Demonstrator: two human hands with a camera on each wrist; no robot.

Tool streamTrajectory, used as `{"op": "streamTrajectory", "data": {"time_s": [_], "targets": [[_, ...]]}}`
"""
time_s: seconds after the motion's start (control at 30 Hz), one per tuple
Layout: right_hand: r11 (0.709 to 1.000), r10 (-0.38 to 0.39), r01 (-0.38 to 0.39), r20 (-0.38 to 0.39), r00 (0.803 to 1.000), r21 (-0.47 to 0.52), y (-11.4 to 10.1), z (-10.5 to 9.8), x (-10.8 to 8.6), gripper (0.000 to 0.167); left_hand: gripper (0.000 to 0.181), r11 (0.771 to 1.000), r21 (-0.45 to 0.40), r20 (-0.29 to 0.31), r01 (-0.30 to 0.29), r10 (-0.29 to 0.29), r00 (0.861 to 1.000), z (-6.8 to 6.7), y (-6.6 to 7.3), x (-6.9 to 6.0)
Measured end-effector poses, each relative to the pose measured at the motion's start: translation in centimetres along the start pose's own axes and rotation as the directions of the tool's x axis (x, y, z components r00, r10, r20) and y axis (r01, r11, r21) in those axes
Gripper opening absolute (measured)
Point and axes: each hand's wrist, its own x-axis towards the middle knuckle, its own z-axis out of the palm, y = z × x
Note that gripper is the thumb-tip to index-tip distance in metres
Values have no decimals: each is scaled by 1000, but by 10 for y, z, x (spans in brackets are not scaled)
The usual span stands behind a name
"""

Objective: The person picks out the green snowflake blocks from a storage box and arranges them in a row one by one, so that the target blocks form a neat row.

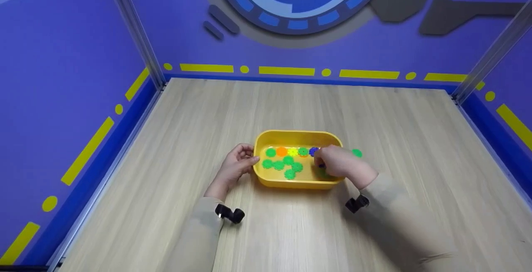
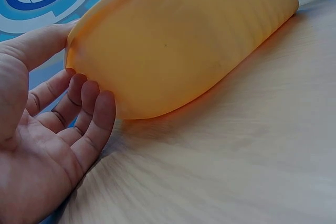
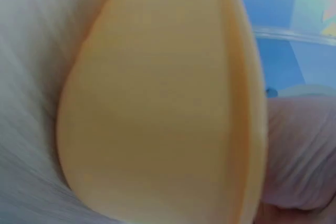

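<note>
A yellow tub (image 1: 295, 184) holds flat toothed discs: several green ones (image 1: 290, 174), an orange one (image 1: 282, 151), a yellow one (image 1: 292, 152) and a blue one (image 1: 313, 152). My left hand (image 1: 232, 167) grips the tub's left end; in the left wrist view that hand (image 2: 55, 124) has its thumb at the rim and its fingertips against the outer wall (image 2: 173, 40). Over the right rim, my right hand (image 1: 343, 165) reaches inside with curled fingers. Something dark blue shows by its fingertips; whether they pinch it is hidden. The right wrist view shows the tub wall (image 3: 152, 103) beside that hand (image 3: 300, 153).
One green disc (image 1: 357, 153) lies on the wooden table (image 1: 291, 230) just beyond the tub's right end. Purple and blue panels (image 1: 291, 56) with yellow marks stand along the back and both sides, joined by metal posts at the corners.
</note>
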Motion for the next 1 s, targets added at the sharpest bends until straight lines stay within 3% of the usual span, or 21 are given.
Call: {"op": "streamTrajectory", "data": {"time_s": [0.17, 0.33, 0.5, 1.0], "targets": [[999, 6, -7, -5, 1000, -45, -1, 6, 1, 19, 35, 1000, 10, -4, 4, -4, 1000, 0, 0, 1], [998, -55, 55, -34, 998, -15, 0, 10, 5, 23, 36, 1000, 6, -3, 1, -1, 1000, -1, 0, 2], [994, -96, 98, -48, 994, 39, -1, 15, 6, 22, 38, 1000, 5, 2, 6, -6, 1000, -1, -1, 1], [961, -40, 62, -88, 995, 270, -2, 14, -3, 18, 37, 1000, 2, 6, -1, 1, 1000, -1, -2, 1]]}}
